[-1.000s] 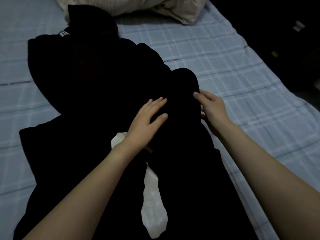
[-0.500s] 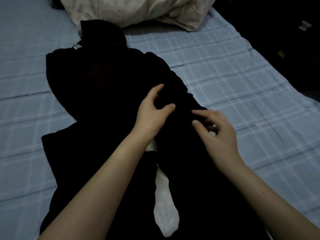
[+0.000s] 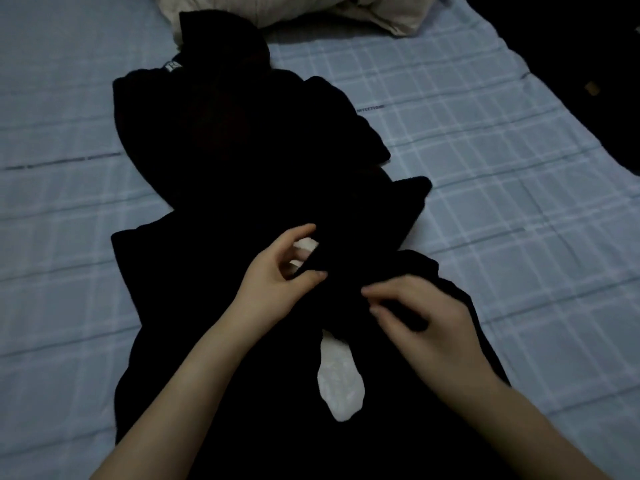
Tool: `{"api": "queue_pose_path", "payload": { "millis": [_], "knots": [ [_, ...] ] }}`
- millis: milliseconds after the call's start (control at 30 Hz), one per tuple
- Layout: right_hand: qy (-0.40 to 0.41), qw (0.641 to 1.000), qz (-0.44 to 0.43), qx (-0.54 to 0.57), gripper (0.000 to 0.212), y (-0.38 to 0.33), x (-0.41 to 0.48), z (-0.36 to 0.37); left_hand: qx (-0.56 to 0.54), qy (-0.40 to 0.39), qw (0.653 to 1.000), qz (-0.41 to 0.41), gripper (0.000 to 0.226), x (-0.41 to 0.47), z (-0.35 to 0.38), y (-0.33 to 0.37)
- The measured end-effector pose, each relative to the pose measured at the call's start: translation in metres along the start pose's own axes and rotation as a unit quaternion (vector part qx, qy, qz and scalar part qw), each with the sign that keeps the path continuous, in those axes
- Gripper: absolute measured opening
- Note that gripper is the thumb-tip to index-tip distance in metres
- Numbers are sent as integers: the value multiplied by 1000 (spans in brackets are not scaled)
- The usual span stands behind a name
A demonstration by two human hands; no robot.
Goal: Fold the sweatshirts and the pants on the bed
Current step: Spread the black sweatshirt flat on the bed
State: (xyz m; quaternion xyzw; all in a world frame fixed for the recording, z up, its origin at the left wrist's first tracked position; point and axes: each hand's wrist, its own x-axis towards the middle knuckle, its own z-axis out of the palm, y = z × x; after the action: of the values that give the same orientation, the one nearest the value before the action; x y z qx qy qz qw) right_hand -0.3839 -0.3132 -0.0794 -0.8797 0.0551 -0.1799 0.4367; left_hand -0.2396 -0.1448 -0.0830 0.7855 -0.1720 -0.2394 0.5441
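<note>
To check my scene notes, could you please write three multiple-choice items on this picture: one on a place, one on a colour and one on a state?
1. Where does the cream bedding lie?
A. beyond the black clothing, at the bed's far end
B. at the near edge, by the forearms
C. on the floor

2. What colour is the bed sheet?
A. red
B. light blue, checked
C. plain green

3. What is the left hand doing?
A. lying flat on the sheet
B. holding a phone
C. gripping the black clothing

Answers:
1 A, it is bunched along the top edge behind the clothing.
2 B, it is pale blue crossed by lighter lines.
3 C, thumb and fingers curl round a dark fold beside the white lining.
</note>
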Motion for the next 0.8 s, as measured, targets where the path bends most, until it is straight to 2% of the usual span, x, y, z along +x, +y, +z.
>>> {"api": "queue_pose_path", "payload": {
  "millis": [67, 167, 233, 267, 333, 367, 433, 533, 633, 733, 800],
  "knots": [
    [-6, 999, 13, -29, 24, -2, -33, 5, 12, -28, 1000, -5, 61, -25, -1, -13],
    [-38, 987, 155, 5, 46, 1, -65, 9, 40, -134, 988, -70, 66, -64, -11, -32],
    [-39, 968, 244, 42, 44, 5, -67, 11, 82, -216, 968, -94, 78, -79, -15, -37],
    [-12, 962, 267, 52, 41, 8, -63, 11, 95, -215, 968, -92, 88, -80, -14, -37],
    [54, 946, 309, 80, 43, 13, -46, 11, 112, -129, 984, -58, 102, -70, -5, -30],
    [80, 934, 330, 109, 47, 15, -36, 11, 127, -84, 988, -31, 102, -62, 5, -24],
    [116, 915, 349, 165, 56, 16, -17, 16, 148, -58, 987, 12, 94, -49, 27, -12],
    [151, 913, 330, 188, 52, 10, 0, 23, 168, -48, 984, 42, 72, -39, 55, -6],
    [143, 944, 261, 144, 49, -6, -1, 12, 91, 30, 993, 63, 56, -51, 47, 0],
    [81, 989, 112, 45, 48, -36, -14, 0, 19, 12, 996, 84, 55, -90, 15, 0],
    [-25, 1000, 7, 7, 48, -60, -31, 9, -16, -9, 999, 40, 49, -126, -10, -9]
  ]
}}
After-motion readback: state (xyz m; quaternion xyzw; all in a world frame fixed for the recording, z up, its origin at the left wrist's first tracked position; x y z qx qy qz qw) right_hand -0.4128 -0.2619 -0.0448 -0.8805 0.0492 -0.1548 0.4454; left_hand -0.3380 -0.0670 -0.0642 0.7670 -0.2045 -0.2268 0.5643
